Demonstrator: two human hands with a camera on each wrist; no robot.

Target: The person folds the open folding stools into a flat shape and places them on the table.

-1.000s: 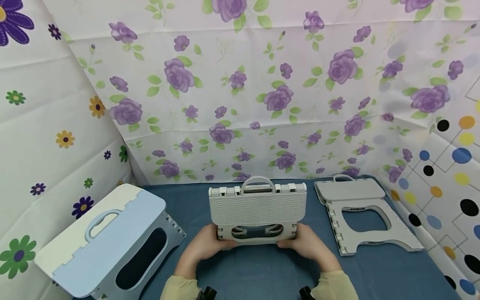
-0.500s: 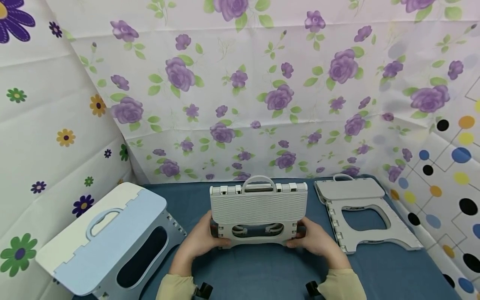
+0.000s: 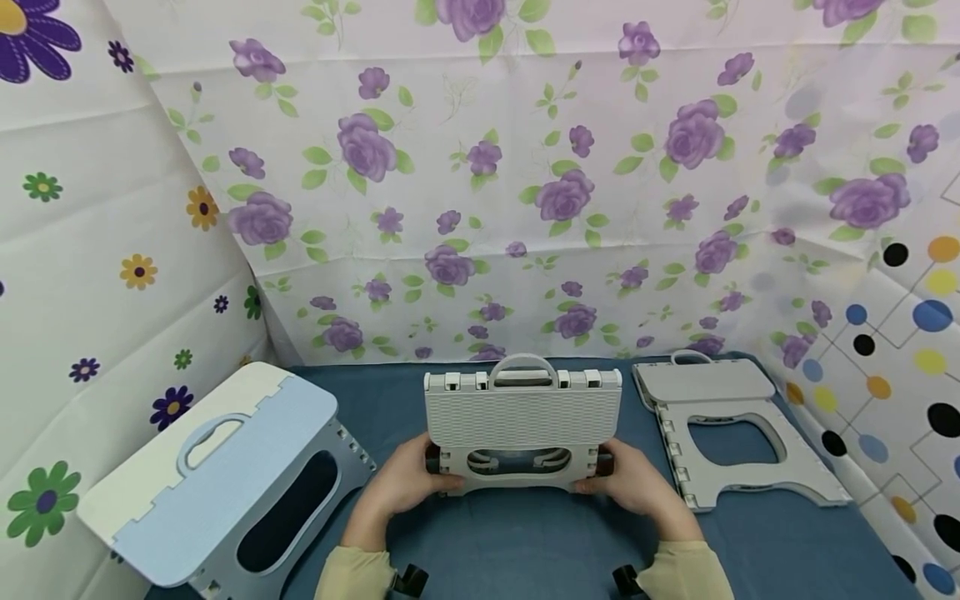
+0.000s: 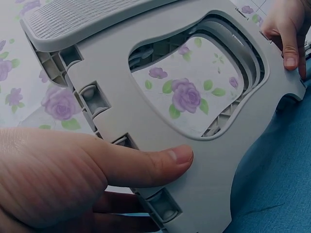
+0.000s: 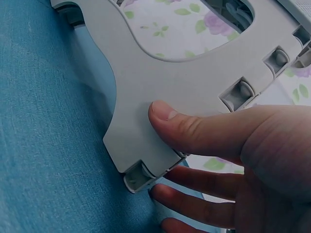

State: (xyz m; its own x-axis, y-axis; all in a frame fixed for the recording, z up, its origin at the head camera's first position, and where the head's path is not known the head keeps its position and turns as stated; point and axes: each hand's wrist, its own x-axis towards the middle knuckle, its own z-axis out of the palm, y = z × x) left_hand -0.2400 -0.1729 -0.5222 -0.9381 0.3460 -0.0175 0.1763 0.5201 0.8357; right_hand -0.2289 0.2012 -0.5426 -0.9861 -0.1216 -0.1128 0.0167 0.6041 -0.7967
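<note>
A light grey folding step stool (image 3: 522, 417) stands upright in the middle of the table, its textured top panel hanging down in front and its handle uppermost. My left hand (image 3: 403, 477) holds the stool's left side low down. In the left wrist view, the left thumb (image 4: 150, 167) lies on the front of the leg panel, with the fingers passing behind. On the opposite side, my right hand (image 3: 633, 477) holds the lower edge. The right wrist view has the right thumb (image 5: 187, 128) on the front face and the other fingers reaching behind the edge, partly hidden.
An unfolded blue and cream step stool (image 3: 225, 475) stands at the left. Another grey folding stool (image 3: 738, 442) lies flat at the right. Blue cloth (image 3: 525, 550) covers the table, and a floral sheet (image 3: 495, 200) hangs behind.
Both hands have shifted slightly outward along the stool's lower sides, and the thumbs now cover less of its front. The stool stays upright in place.
</note>
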